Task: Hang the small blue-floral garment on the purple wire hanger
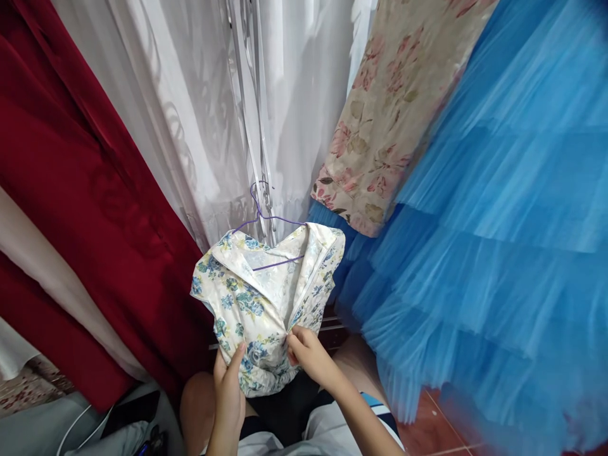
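Note:
A white sleeveless top [247,304] with blue and yellow flowers hangs on a thin purple hanger [259,214] in front of my lap. Its zipped opening is spread in a V, and a zipper edge [313,272] runs down the right side. My left hand [228,380] grips the top's lower left side, thumb on the front and fingers behind. At the bottom of the V, my right hand [306,353] pinches the fabric where the zipper ends; the zipper pull is hidden by the fingers. The top's gathered lower edge rests near my legs.
Red cloth [118,190] hangs at left and white sheer fabric [304,114] behind the hanger, with loose white ribbons. A pink-flowered cloth [370,139] and a tiered blue tulle skirt [498,253] hang at right. A dark flat object [135,408] and a white cable lie at lower left.

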Demonstrator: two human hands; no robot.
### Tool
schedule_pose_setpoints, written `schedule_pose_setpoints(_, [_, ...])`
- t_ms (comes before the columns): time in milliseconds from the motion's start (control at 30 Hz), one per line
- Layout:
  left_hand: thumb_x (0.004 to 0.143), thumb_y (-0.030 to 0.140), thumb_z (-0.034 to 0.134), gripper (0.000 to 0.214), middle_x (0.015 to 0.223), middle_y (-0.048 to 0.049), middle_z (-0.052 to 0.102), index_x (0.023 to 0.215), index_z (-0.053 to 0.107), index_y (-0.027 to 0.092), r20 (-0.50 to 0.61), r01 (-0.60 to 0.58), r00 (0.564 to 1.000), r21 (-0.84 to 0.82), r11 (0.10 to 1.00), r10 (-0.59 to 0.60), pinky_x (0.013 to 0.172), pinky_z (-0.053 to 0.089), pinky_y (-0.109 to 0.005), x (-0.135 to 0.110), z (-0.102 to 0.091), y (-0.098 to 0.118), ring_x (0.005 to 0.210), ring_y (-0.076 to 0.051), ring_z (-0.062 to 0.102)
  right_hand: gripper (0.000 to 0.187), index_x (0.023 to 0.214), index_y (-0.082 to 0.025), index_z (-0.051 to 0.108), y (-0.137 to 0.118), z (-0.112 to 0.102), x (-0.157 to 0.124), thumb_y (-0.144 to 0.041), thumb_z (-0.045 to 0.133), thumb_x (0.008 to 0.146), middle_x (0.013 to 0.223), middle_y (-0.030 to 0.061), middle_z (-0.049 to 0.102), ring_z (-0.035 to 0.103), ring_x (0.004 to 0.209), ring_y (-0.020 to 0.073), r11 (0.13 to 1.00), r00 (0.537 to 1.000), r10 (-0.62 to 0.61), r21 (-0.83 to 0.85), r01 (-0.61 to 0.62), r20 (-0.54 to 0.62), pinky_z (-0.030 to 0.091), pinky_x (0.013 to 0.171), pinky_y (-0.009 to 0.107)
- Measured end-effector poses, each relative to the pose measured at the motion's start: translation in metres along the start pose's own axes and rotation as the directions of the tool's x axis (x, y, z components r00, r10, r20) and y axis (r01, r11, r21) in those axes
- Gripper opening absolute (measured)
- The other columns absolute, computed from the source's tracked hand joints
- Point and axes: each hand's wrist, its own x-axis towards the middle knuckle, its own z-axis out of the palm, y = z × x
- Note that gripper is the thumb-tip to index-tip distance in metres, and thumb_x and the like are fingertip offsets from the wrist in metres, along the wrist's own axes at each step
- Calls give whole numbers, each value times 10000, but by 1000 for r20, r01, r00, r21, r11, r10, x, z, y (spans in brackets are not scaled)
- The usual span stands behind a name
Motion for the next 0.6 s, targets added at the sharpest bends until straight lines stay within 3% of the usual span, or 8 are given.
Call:
schedule_pose_setpoints(100, [755, 279, 738, 605, 1234, -73, 660, 1326, 539, 278, 11, -38, 999, -2, 999, 38, 945, 527, -365, 4, -3, -5, 1189, -276, 601, 306, 616, -203, 462, -2, -5, -7, -261, 446, 916, 489, -23, 572, 495, 459, 126, 1000, 999, -16, -15, 17, 28, 375, 532, 252])
schedule_pose_setpoints(200, [766, 306, 734, 579, 1246, -103, 633, 1304, 528, 251, -1, -49, 999, 12, 999, 49, 966, 502, -396, 8, -6, -13, 1197, -288, 586, 272, 664, -190, 528, -4, -8, -7, -334, 537, 894, 522, -16, 583, 502, 480, 132, 998, 999, -50, 28, 50, -20, 356, 515, 249])
schedule_pose_setpoints(267, [757, 297, 742, 595, 1298, -111, 583, 1294, 489, 249, -69, -193, 978, 69, 979, 198, 1003, 469, -416, 9, -8, -19, 1215, -279, 563, 270, 672, -184, 552, -4, -10, -6, -371, 600, 862, 517, -15, 575, 487, 468, 131, 996, 997, -50, 68, 55, -63, 341, 498, 249])
schedule_pose_setpoints(333, [738, 275, 758, 618, 1377, -113, 497, 1275, 455, 252, -136, -438, 872, 210, 874, 470, 1040, 432, -420, 7, -9, -26, 1254, -267, 514, 251, 677, -182, 568, -2, -9, -5, -368, 644, 827, 505, -17, 572, 475, 455, 127, 992, 997, -33, 116, 41, -72, 331, 489, 249])
schedule_pose_setpoints(400, [748, 272, 748, 535, 1368, -116, 479, 1212, 484, 236, -31, -605, 748, 378, 700, 663, 1059, 404, -413, 3, -8, -37, 1256, -262, 490, 203, 699, -180, 581, 0, -7, -5, -339, 649, 805, 493, -23, 570, 470, 441, 123, 981, 999, -9, 191, 17, -42, 317, 477, 243])
schedule_pose_setpoints(433, [769, 281, 730, 465, 1324, -121, 507, 1175, 510, 223, 77, -635, 732, 436, 638, 676, 1052, 404, -407, 1, -6, -45, 1233, -261, 500, 173, 712, -179, 583, 1, -5, -4, -318, 637, 799, 485, -28, 567, 467, 432, 120, 972, 1000, -1, 234, 8, -27, 309, 471, 239])
schedule_pose_setpoints(533, [841, 313, 654, 358, 1214, -135, 575, 1163, 540, 204, 351, -620, 783, 509, 597, 514, 1001, 426, -393, 3, 5, -70, 1148, -262, 545, 91, 719, -179, 572, 4, -1, -1, -247, 571, 780, 454, -46, 546, 452, 411, 107, 945, 999, 5, 328, 6, -34, 300, 462, 227])
schedule_pose_setpoints(600, [866, 331, 618, 403, 1243, -146, 558, 1228, 498, 200, 379, -598, 801, 532, 599, 463, 981, 430, -391, 18, 14, -83, 1147, -262, 541, 74, 730, -177, 569, 8, -1, 3, -219, 528, 774, 445, -52, 544, 432, 398, 96, 940, 999, 14, 342, 5, -51, 299, 459, 221])
